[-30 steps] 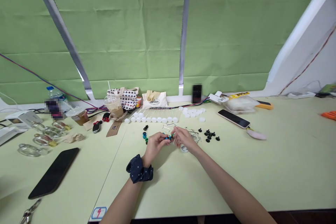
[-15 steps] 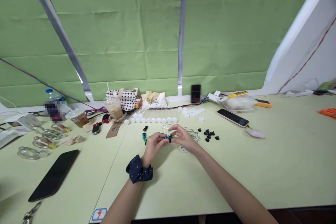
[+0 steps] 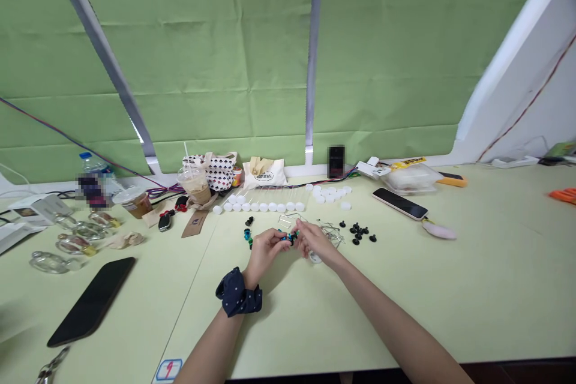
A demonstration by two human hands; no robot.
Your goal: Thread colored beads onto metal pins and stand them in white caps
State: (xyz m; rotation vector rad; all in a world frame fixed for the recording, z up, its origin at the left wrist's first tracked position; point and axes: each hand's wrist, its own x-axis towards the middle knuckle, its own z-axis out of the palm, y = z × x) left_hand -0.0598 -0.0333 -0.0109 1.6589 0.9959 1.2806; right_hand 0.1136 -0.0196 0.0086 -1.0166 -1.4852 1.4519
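Between the fingertips of both hands is a small blue-and-black part [image 3: 289, 237], mostly covered, its exact kind too small to make out. My left hand [image 3: 266, 252] pinches it from the left. On its right end, the bent fingers of my right hand [image 3: 317, 243] close in. Small blue and green pieces [image 3: 248, 234] lie just left of my left hand, with a black piece [image 3: 249, 221] behind them. Thin metal pins [image 3: 332, 230] are scattered behind my right hand. A white round piece [image 3: 315, 257] sits partly under that hand. Black flanged pieces [image 3: 357, 230] lie further right.
White caps [image 3: 272, 207] line a clear sheet, and more white caps [image 3: 330, 193] stand behind. A phone [image 3: 399, 203] lies right; a larger phone [image 3: 92, 302] is left. An iced drink cup [image 3: 197, 185], glass bottles [image 3: 74, 244] and a clear plastic box [image 3: 411, 178] stand further out.
My right fingers have curled and shifted slightly at the part, with the index finger lower. My left hand stays almost where it was, still pinching the part.
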